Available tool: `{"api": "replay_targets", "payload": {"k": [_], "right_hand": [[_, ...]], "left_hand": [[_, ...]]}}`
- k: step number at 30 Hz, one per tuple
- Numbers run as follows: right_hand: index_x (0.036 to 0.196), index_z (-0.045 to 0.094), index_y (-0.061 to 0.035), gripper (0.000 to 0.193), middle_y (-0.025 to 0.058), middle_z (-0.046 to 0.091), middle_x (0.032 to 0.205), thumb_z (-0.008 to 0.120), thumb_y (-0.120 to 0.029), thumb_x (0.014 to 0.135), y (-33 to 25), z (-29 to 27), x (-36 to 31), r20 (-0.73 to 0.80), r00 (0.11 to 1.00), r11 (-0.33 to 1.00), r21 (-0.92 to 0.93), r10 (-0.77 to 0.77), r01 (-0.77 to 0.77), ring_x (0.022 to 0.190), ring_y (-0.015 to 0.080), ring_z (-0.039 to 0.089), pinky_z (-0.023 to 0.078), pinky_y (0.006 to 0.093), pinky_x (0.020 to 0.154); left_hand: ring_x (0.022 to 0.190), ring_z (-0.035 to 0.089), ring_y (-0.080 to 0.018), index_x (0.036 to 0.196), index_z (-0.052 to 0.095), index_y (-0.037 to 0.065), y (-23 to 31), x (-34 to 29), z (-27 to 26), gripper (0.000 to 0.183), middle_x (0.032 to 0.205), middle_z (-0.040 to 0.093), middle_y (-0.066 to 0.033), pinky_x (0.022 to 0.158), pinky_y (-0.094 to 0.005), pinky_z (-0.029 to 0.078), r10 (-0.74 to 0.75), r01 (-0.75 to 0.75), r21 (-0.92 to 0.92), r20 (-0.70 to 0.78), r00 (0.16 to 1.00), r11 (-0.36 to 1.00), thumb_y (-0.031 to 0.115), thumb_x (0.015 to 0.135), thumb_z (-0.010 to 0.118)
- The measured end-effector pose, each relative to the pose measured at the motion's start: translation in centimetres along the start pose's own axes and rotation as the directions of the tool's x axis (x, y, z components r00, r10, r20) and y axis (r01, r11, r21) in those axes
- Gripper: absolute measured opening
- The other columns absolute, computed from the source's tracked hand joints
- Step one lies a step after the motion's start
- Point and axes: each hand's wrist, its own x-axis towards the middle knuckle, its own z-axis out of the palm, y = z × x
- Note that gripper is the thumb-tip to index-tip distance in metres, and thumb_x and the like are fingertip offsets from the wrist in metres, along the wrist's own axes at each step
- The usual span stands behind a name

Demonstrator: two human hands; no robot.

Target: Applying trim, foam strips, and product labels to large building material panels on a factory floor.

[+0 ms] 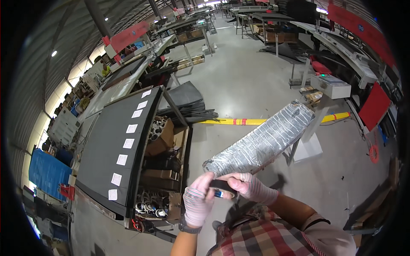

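A roll of black tape is between my hands, low in the head view. My left hand, in a pale striped glove with bare fingertips, grips the roll's left side. In a matching glove, my right hand has its thumb and fingers closed on the right side of the roll. The inner core of the roll shows a bit of blue. Just beyond the hands, a long padded board wrapped in crinkled silver film slants up to the right. Its near end lies close to my fingertips. What supports it underneath is mostly hidden.
At left stands a table with a black sheet top and a row of white labels. Its lower shelf holds cardboard boxes with rolls. A yellow floor cable cover crosses behind the silver board. A grey control box stands at right.
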Motion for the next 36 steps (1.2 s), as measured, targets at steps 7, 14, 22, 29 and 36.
{"api": "replay_targets", "payload": {"k": [7, 14, 22, 29, 36], "right_hand": [[0.144, 0.027, 0.002, 0.067, 0.0137, 0.053, 0.129, 0.061, -0.01, 0.088, 0.0, 0.8, 0.3, 0.137, 0.897, 0.893, -0.11, -0.421, 0.436, 0.122, 0.0227, 0.049, 0.04, 0.0332, 0.1], [0.139, 0.035, 0.0052, 0.059, 0.0117, 0.055, 0.123, 0.062, -0.013, 0.09, 3.6, 0.6, 1.2, 0.022, 0.934, 0.934, -0.02, -0.356, 0.356, 0.105, 0.0157, 0.056, 0.045, 0.0276, 0.089], [0.139, 0.034, 0.0051, 0.063, 0.0154, 0.054, 0.129, 0.064, -0.015, 0.087, 4.2, 0.1, 1.2, -0.137, 0.937, 0.945, -0.113, -0.321, 0.307, 0.121, 0.0209, 0.05, 0.04, 0.034, 0.1], [0.129, 0.046, 0.0029, 0.061, 0.0185, 0.064, 0.108, 0.068, -0.017, 0.076, 4.4, 0.7, 2.0, -0.196, 0.84, 0.693, -0.672, -0.507, 0.261, 0.102, 0.0337, 0.059, 0.043, 0.041, 0.09], [0.126, 0.046, 0.0048, 0.056, 0.0173, 0.065, 0.089, 0.063, -0.02, 0.079, 4.1, -0.1, 1.2, -0.112, 0.855, 0.532, -0.821, -0.507, 0.207, 0.083, 0.0319, 0.063, 0.043, 0.0431, 0.078]], "left_hand": [[0.089, 0.066, -0.0242, 0.113, 0.055, 0.0, -1.3, -2.3, 4.1, 0.038, 0.1, 0.065, -0.0113, 0.078, -0.0364, 0.057, -0.565, 0.394, -0.897, 0.433, 0.702, -0.199, 0.016, 0.081, 0.068], [0.102, 0.059, -0.0175, 0.124, 0.051, 0.003, -0.6, -2.8, 5.1, 0.04, 0.113, 0.061, -0.0071, 0.087, -0.0288, 0.049, -0.631, 0.509, -0.851, 0.325, 0.704, 0.13, 0.015, 0.088, 0.065], [0.099, 0.053, -0.0217, 0.125, 0.054, 0.001, 2.3, 0.3, 1.4, 0.043, 0.105, 0.051, -0.0096, 0.09, -0.0322, 0.044, -0.235, 0.206, -0.258, -0.09, 0.968, 0.944, 0.008, 0.084, 0.066], [0.095, 0.057, -0.0238, 0.112, 0.061, 0.004, 0.8, -1.4, 3.3, 0.042, 0.104, 0.055, -0.0123, 0.08, -0.0324, 0.049, -0.075, 0.066, -0.08, -0.117, 0.99, 0.995, 0.009, 0.074, 0.079], [0.084, 0.061, -0.0233, 0.104, 0.06, 0.007, 0.1, -1.4, 3.7, 0.037, 0.088, 0.06, -0.0079, 0.074, -0.0307, 0.048, -0.145, 0.145, 0.012, 0.023, 0.989, 0.989, 0.007, 0.072, 0.079]]}}
